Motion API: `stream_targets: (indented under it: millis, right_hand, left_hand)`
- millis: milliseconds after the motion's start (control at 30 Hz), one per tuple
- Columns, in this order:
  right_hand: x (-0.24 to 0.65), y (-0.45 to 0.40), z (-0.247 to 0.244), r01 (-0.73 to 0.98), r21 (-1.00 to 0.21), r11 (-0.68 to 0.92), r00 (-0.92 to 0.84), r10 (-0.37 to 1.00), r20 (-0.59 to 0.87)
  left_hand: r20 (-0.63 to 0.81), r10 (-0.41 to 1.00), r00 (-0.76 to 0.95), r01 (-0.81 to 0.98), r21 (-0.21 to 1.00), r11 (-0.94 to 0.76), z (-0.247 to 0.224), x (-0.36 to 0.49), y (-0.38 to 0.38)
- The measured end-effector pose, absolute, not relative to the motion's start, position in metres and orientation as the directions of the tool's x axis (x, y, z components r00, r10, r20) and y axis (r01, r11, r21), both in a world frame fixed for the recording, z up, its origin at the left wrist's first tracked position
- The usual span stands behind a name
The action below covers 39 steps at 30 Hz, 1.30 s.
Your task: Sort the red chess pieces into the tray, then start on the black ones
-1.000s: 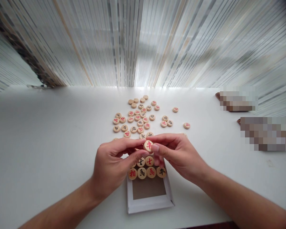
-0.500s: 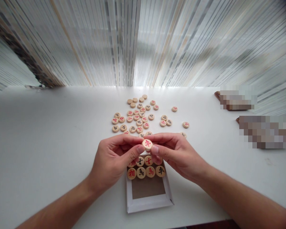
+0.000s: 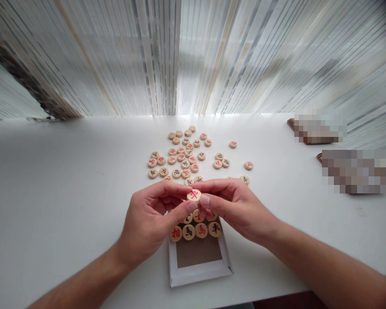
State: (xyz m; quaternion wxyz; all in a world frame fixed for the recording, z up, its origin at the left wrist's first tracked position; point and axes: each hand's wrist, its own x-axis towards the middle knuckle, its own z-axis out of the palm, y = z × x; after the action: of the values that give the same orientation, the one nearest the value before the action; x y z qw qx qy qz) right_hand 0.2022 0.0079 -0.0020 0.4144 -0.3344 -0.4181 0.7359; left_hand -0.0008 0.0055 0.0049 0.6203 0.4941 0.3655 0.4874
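Note:
A round wooden Chinese chess piece (image 3: 194,195) with a red character is pinched between the fingertips of my left hand (image 3: 159,214) and my right hand (image 3: 233,204). Both hands hold it above the far part of a shallow white box (image 3: 201,274) with a brown bottom. Inside the box, larger-looking pieces lie face up in rows; the nearest row has a red piece (image 3: 176,233), a black one (image 3: 188,231), another red one (image 3: 201,230) and a black one (image 3: 215,229). My hands partly hide the row behind.
Beyond my hands, several loose pieces (image 3: 185,164) lie scattered on the white table (image 3: 67,180), mostly face up, a few blank side up at the back. Two blurred-out objects (image 3: 357,171) (image 3: 317,128) stand at the right. A striped curtain (image 3: 193,56) hangs along the back edge.
The held piece has been turned between my fingers, so its red character now sits at a different angle. The whole view has shifted slightly.

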Motion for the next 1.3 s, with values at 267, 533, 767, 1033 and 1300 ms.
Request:
stream_targets:
  millis: [267,533,767,1033,1300]
  right_hand:
    - [0.201,0.008,0.001,-0.403,-0.864,-0.302,-0.387,0.912,-0.138]
    - [0.198,0.005,0.005,-0.433,-0.864,-0.256,-0.327,0.938,-0.115]
    - [0.199,0.008,0.007,-0.434,-0.884,-0.176,-0.317,0.948,-0.033]
    - [0.198,0.006,0.007,-0.431,-0.878,-0.208,-0.315,0.947,-0.07]
    - [0.197,0.006,0.007,-0.413,-0.876,-0.249,-0.34,0.934,-0.105]
  left_hand:
    - [0.026,0.957,0.29,-0.208,0.977,0.037,0.007,-0.002,0.009]
    - [-0.004,0.952,0.307,-0.194,0.979,0.067,0.005,-0.004,0.006]
    - [-0.015,0.931,0.364,-0.172,0.982,0.083,-0.003,-0.007,0.007]
    - [-0.029,0.931,0.363,-0.133,0.988,0.082,-0.004,-0.01,0.006]
    - [0.004,0.948,0.319,-0.106,0.994,0.032,0.004,-0.005,0.007]
